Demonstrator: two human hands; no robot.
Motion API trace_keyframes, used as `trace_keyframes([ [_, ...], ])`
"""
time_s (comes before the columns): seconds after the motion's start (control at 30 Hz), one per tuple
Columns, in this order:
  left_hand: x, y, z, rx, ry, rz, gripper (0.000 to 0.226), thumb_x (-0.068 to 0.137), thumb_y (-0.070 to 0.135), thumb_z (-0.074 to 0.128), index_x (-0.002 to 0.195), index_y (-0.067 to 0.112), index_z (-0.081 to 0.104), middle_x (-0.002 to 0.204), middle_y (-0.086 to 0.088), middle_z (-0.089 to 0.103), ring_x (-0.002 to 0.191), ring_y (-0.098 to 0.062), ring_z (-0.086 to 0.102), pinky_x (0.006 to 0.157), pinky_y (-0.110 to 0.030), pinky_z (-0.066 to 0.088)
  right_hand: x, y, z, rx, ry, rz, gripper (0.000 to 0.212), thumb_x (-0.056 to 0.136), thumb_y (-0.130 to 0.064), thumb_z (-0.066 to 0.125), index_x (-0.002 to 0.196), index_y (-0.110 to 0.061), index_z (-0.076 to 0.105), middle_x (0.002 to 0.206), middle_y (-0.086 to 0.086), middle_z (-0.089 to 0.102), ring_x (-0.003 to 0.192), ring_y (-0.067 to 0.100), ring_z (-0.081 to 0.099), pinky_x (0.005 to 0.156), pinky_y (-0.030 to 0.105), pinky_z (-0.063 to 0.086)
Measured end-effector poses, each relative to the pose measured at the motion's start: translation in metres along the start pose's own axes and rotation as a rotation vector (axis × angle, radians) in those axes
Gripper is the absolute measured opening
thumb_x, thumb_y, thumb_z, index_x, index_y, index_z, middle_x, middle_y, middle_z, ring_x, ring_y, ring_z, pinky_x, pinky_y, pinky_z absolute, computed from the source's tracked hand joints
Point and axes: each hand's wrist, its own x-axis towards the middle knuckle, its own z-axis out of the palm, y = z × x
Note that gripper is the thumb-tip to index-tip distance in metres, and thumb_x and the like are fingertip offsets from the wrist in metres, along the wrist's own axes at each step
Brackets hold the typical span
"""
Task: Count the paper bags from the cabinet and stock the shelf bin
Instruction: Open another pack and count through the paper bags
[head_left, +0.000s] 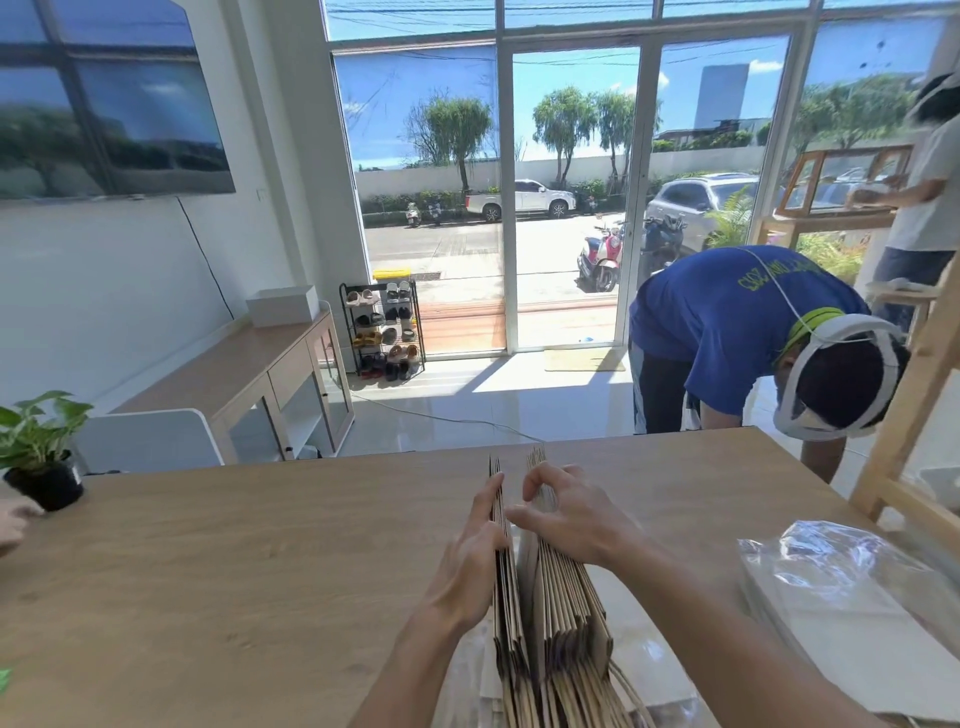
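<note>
Left hand (470, 556) presses flat, fingers straight, against the paper bags (571, 618). Right hand (571, 514), just beside it, curls fingers over their top edges.

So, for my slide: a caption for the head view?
Left hand and right hand part upright paper bags on the table.
</note>
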Motion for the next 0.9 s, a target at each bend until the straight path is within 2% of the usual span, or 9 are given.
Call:
trace_keyframes([
  [0.23, 0.001, 0.000, -0.001, 0.002, -0.007, -0.002, 0.077, 0.073, 0.032, 0.034, 0.149, 0.041, 0.024, 0.156, 0.010, 0.026, 0.137, -0.006, 0.023, 0.120, -0.042, 0.016, 0.001, -0.003, 0.000, -0.005, -0.010, 0.009, 0.035, 0.080, -0.052, 0.064, 0.103, -0.028, 0.055, 0.118, -0.003, 0.043, 0.103, 0.013, 0.043, 0.084, 0.026, 0.032],
  [0.37, 0.001, -0.001, -0.002, 0.005, -0.008, 0.006, 0.076, 0.073, 0.032, 0.034, 0.149, 0.040, 0.024, 0.151, 0.011, 0.032, 0.139, -0.010, 0.026, 0.120, -0.045, 0.018, 0.001, -0.002, 0.000, 0.011, -0.029, -0.007, 0.029, 0.082, -0.046, 0.064, 0.104, -0.029, 0.054, 0.122, -0.001, 0.044, 0.104, 0.014, 0.043, 0.084, 0.026, 0.031],
  [0.47, 0.000, -0.001, -0.004, 0.007, -0.002, 0.018, 0.077, 0.073, 0.030, 0.033, 0.149, 0.037, 0.025, 0.132, 0.011, 0.044, 0.129, -0.010, 0.035, 0.115, -0.038, 0.024, 0.000, -0.002, 0.002, 0.064, -0.026, -0.010, 0.021, 0.086, -0.036, 0.058, 0.106, -0.031, 0.055, 0.128, 0.001, 0.044, 0.106, 0.014, 0.042, 0.084, 0.026, 0.030],
  [0.63, 0.000, -0.005, -0.007, -0.016, 0.017, 0.033, 0.078, 0.071, 0.028, 0.035, 0.148, 0.037, 0.027, 0.137, 0.009, 0.040, 0.129, -0.009, 0.035, 0.110, -0.032, 0.024, 0.001, -0.002, 0.006, 0.091, -0.014, -0.013, 0.036, 0.091, -0.027, 0.050, 0.124, -0.040, 0.052, 0.133, 0.002, 0.043, 0.120, 0.019, 0.045, 0.090, 0.024, 0.030],
  [0.73, 0.000, -0.008, -0.007, -0.022, 0.034, 0.032, 0.078, 0.070, 0.028, 0.034, 0.147, 0.039, 0.027, 0.137, 0.015, 0.039, 0.129, -0.003, 0.028, 0.105, -0.027, 0.020, 0.002, -0.003, 0.007, 0.080, -0.023, -0.018, 0.020, 0.090, -0.025, 0.049, 0.100, -0.037, 0.062, 0.129, 0.001, 0.045, 0.116, 0.017, 0.046, 0.089, 0.022, 0.028],
  [0.8, 0.000, -0.009, -0.007, -0.032, 0.036, 0.030, 0.077, 0.070, 0.029, 0.033, 0.146, 0.039, 0.027, 0.134, 0.021, 0.041, 0.127, 0.001, 0.028, 0.106, -0.026, 0.019, 0.002, -0.003, 0.009, 0.070, -0.022, -0.009, 0.011, 0.092, -0.034, 0.051, 0.095, -0.032, 0.061, 0.126, 0.000, 0.045, 0.114, 0.018, 0.047, 0.088, 0.024, 0.030],
  [0.9, 0.002, -0.011, -0.008, -0.034, 0.015, 0.024, 0.078, 0.071, 0.031, 0.033, 0.148, 0.040, 0.025, 0.146, 0.018, 0.031, 0.135, -0.001, 0.022, 0.115, -0.032, 0.016, 0.003, -0.005, 0.010, 0.024, -0.009, -0.007, 0.021, 0.084, -0.049, 0.059, 0.092, -0.029, 0.058, 0.121, -0.001, 0.045, 0.106, 0.016, 0.048, 0.087, 0.026, 0.033],
])
